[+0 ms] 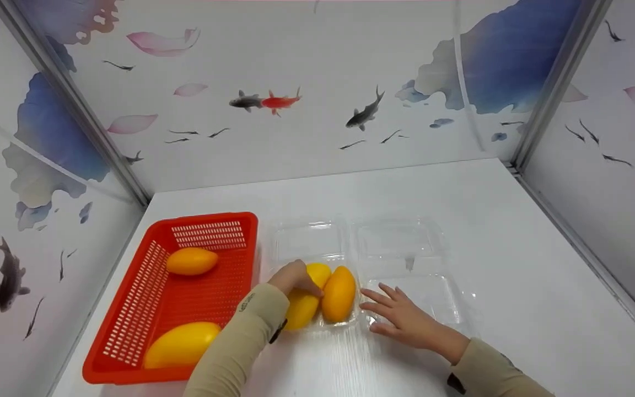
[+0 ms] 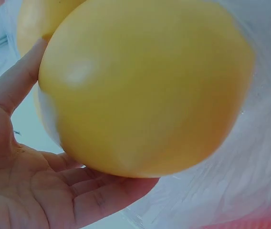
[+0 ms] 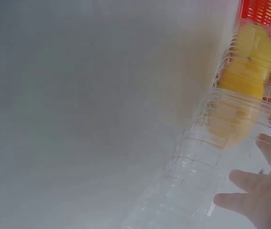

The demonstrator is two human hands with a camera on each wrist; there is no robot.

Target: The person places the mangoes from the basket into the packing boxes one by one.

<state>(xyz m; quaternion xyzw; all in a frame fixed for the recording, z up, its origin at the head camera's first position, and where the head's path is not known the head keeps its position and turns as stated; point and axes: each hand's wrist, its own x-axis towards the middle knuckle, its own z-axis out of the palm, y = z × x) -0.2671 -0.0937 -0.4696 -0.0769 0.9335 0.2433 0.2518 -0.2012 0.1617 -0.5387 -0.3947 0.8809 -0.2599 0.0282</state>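
Note:
My left hand [image 1: 295, 277] grips a yellow mango [image 1: 300, 310] from above in the left clear plastic clamshell box [image 1: 309, 241]; yellow shows on both sides of the fingers. In the left wrist view the thumb lies along one side of this mango [image 2: 145, 90], the other fingers beneath it. Right beside it an orange mango [image 1: 339, 295] lies in the same box. My right hand [image 1: 405, 320] is spread over the near half of a second clamshell box [image 1: 433, 298], holding nothing. In the right wrist view its fingers show behind clear plastic.
A red plastic basket [image 1: 255, 237] stands on the left, with one orange mango [image 1: 192, 261] at its far end and one yellow mango [image 1: 182, 344] at its near end. Both boxes lie with lids folded back on the white table [image 1: 516, 264]. Printed panels [image 1: 306, 143] enclose the table's back and sides.

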